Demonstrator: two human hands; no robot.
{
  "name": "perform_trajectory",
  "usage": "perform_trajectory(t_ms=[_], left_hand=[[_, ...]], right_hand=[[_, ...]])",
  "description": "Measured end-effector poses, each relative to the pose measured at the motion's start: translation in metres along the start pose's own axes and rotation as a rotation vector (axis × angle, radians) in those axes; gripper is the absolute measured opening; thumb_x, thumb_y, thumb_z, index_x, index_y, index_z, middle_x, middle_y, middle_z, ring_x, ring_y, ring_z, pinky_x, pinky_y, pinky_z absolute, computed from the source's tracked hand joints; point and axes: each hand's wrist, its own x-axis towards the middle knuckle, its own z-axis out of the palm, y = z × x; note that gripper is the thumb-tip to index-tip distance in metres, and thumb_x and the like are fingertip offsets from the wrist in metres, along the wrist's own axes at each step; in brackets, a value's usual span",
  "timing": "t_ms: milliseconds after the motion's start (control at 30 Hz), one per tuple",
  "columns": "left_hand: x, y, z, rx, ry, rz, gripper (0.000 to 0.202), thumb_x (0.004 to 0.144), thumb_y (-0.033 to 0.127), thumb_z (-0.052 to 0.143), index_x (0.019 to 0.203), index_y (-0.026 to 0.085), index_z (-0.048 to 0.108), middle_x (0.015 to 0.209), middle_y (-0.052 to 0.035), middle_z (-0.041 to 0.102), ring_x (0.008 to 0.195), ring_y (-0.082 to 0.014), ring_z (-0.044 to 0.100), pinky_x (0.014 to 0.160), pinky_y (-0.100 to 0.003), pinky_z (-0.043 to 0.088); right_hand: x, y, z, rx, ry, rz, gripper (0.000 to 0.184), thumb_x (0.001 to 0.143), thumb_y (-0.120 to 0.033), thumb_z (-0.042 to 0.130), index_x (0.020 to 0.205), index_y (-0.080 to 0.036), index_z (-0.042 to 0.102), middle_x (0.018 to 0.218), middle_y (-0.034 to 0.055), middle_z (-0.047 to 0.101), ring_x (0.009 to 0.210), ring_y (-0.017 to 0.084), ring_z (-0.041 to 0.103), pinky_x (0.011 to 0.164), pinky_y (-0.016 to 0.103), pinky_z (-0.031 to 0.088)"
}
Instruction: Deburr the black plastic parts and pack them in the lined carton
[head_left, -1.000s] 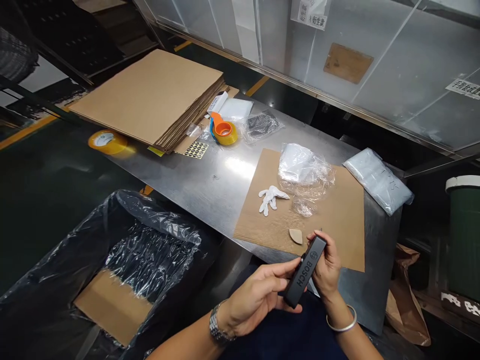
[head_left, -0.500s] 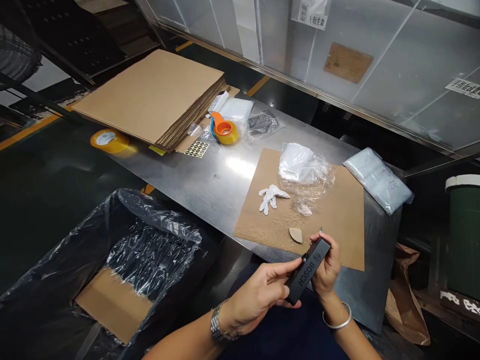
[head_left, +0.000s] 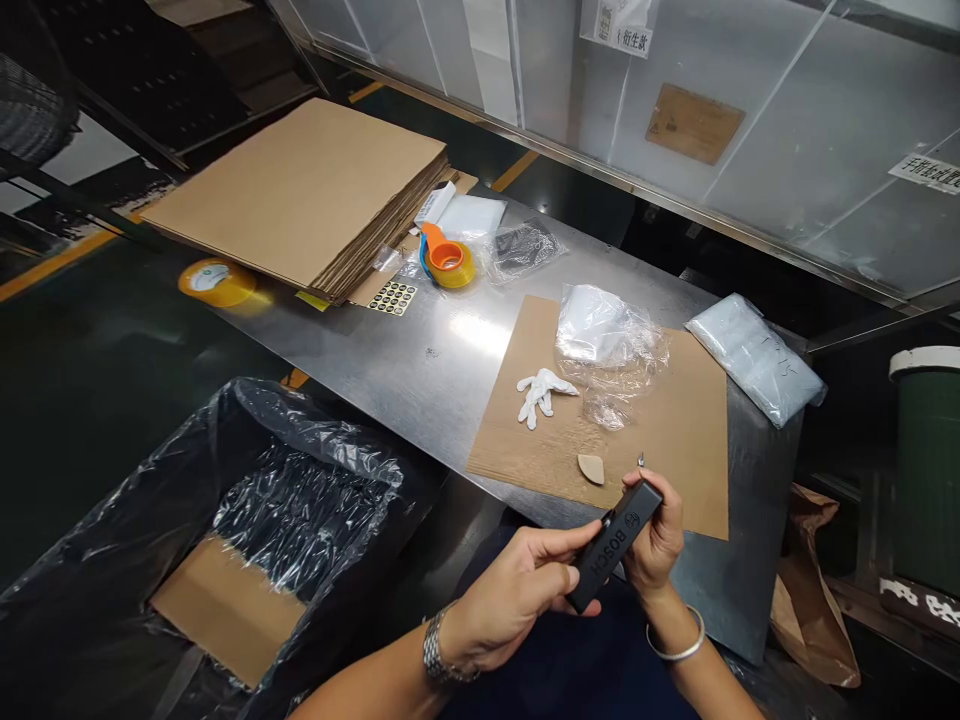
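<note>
In the head view a black rectangular plastic piece marked BOSCH [head_left: 616, 545] is tilted over the table's near edge. My left hand [head_left: 517, 595] is closed on its lower left end, the index finger lying along its side. At the upper right end, my right hand [head_left: 658, 530] is closed behind the piece. A slim tool with a pointed metal tip [head_left: 641, 460] sticks up from the right fingers; the rest of it is hidden. Just beyond the hands, a tan wedge-shaped pad [head_left: 591, 469] lies on a cardboard sheet [head_left: 686, 430] strewn with fine shavings.
A white glove [head_left: 541, 396] and crumpled clear bags [head_left: 611, 340] lie on the cardboard. Farther back are an orange tape dispenser [head_left: 448, 258] and stacked cardboard [head_left: 300, 190]. A wrapped white packet [head_left: 757, 358] lies at right. A black-lined bin [head_left: 322, 430] stands left, below table height.
The BOSCH piece and both hands stay nearly in place, with a very slight downward shift at the piece's upper end. Nothing has been let go.
</note>
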Motion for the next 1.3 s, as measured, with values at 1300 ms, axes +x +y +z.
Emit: perform_trajectory(t_ms=[1300], left_hand=[[0.075, -0.038, -0.086, 0.309, 0.232, 0.307, 0.036, 0.082, 0.032, 0.050, 0.114, 0.017, 0.056, 0.108, -0.0091, 0.064, 0.096, -0.0188, 0.058, 0.089, -0.033, 0.043]], right_hand=[[0.046, 0.050, 0.040, -0.356, -0.627, 0.211, 0.030, 0.083, -0.038, 0.048, 0.070, -0.020, 0.068, 0.063, 0.0036, 0.065, 0.059, 0.016, 0.059, 0.057, 0.025, 0.041]])
